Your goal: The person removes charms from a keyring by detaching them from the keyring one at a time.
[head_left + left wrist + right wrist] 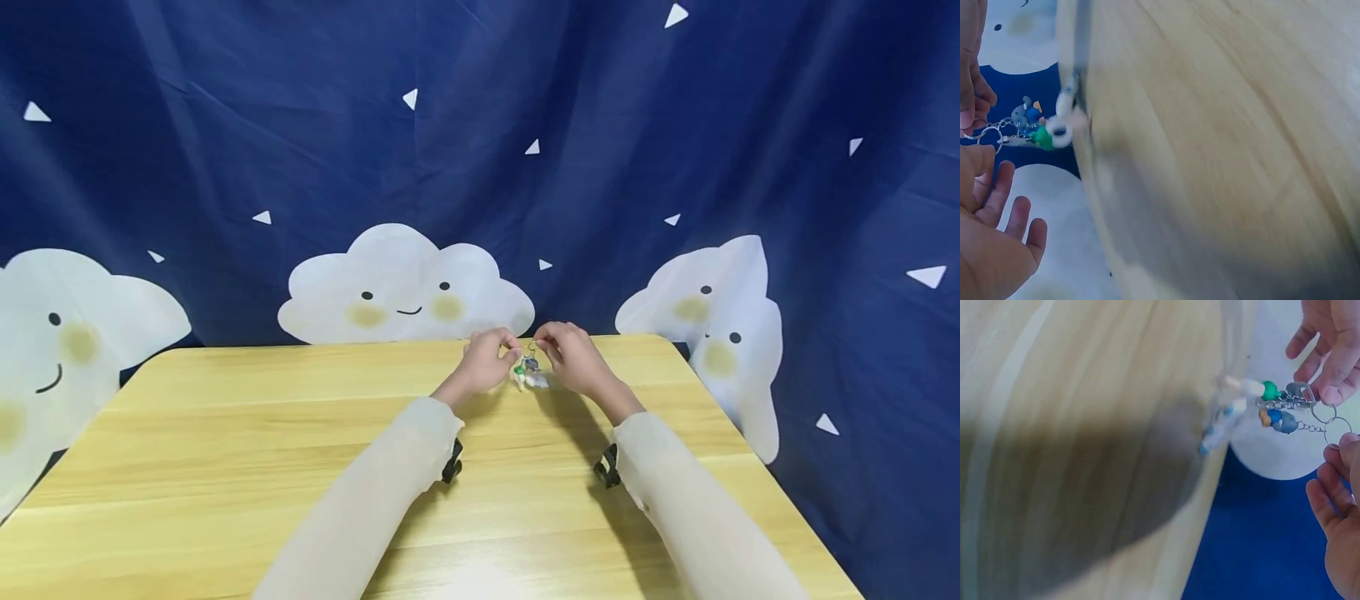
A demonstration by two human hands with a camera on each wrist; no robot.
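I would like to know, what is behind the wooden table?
Behind the table hangs a dark blue cloth with white clouds and small white triangles. The table covers the cloth's lower middle part, and whatever may be behind the cloth cannot be seen.

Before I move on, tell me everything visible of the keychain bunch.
The keychain bunch hangs near the far edge of the table, charms down. Two thin, metallic-looking rings show, with chains, a plastic-looking blue-gray figure, a green piece and blurred whitish pieces. The left hand and right hand pinch it by the rings. Whether it touches the table is unclear.
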